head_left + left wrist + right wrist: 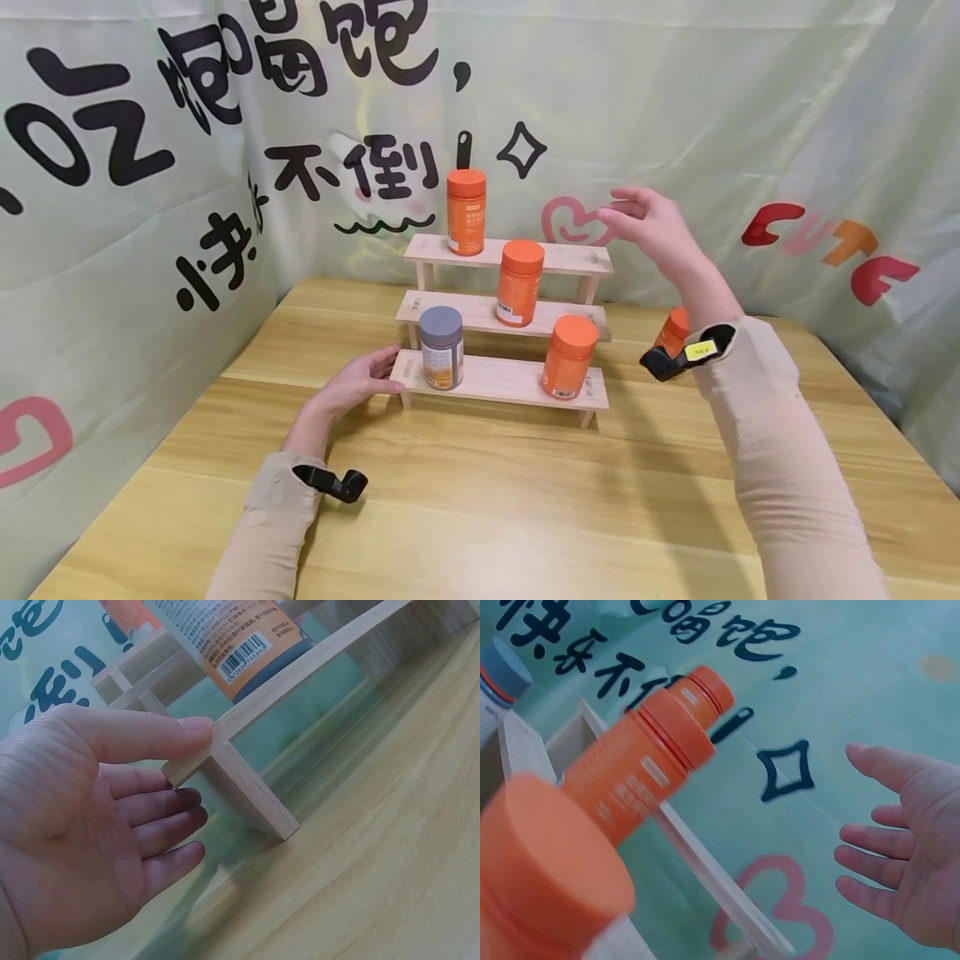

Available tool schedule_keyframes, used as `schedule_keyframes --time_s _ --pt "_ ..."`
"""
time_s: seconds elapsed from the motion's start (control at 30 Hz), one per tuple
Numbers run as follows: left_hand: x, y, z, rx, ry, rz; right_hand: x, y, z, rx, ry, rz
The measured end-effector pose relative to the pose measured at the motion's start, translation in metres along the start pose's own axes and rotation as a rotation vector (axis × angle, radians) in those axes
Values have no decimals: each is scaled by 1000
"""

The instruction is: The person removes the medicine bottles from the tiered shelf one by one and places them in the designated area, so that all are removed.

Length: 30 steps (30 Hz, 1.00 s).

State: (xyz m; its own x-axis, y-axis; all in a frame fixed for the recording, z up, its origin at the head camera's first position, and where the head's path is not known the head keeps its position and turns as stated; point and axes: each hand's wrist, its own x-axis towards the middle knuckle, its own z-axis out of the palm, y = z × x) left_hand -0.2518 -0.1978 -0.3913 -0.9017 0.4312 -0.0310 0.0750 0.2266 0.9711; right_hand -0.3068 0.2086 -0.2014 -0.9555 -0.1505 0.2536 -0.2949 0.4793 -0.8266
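A three-step wooden display rack (495, 379) stands on the table. My left hand (356, 385) is at the left end of its lowest step; in the left wrist view the thumb lies on top of the board (300, 679) and the index finger is below, pinching its corner. Closest to that hand is a grey-lidded bottle (442, 354). My right hand (652, 229) hovers in the air by the top step's right end, fingers apart and holding nothing. Orange bottles stand on the lowest step (570, 358), the middle step (519, 287) and the top step (467, 217).
Another orange bottle (672, 327) is on the table right of the rack, partly hidden by the right wrist. A pale printed curtain (675, 100) hangs behind the wooden table (480, 500) and along its left side.
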Motion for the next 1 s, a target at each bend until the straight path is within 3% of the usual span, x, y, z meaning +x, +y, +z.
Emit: schedule_keyframes --time_s 0.53,0.77,1.0 --pt "0 -2 0 8 8 -5 27 -48 54 76 -47 62" --pt "-1 1 1 20 11 -8 43 -63 76 2 -37 42" --pt "-1 2 0 16 7 3 55 -75 97 -6 -37 53"
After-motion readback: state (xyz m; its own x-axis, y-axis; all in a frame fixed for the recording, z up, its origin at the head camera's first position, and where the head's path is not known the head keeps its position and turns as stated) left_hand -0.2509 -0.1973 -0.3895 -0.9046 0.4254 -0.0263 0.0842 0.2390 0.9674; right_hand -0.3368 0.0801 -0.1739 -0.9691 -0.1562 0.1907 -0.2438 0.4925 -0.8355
